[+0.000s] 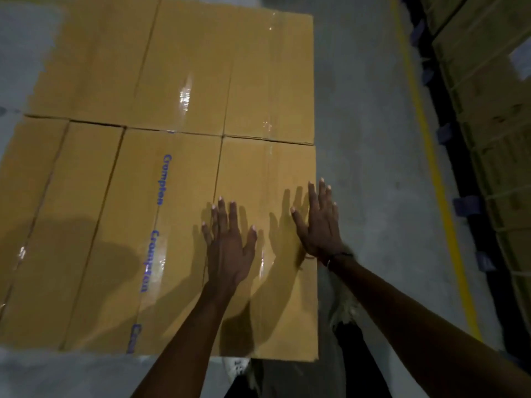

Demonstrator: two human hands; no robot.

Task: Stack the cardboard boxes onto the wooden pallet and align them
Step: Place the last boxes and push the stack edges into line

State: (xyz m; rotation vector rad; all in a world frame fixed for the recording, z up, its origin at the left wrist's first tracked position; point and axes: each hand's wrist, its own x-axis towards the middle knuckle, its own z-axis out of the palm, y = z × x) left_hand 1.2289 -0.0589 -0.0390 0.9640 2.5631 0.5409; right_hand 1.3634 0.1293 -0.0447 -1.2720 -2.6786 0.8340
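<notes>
Several brown cardboard boxes sit side by side in two rows, seen from above; their tops form one flat layer. The nearest right box has clear tape down its middle. My left hand lies flat on its top with fingers spread and straight. My right hand has straight fingers at the box's right edge, partly over the top and partly past it. The box to the left carries blue lettering. The far row lines up behind. The pallet is hidden under the boxes.
Grey concrete floor runs along the right of the stack. A yellow floor line and a dark rail border another stack of strapped boxes at far right. My legs and a shoe stand at the stack's near edge.
</notes>
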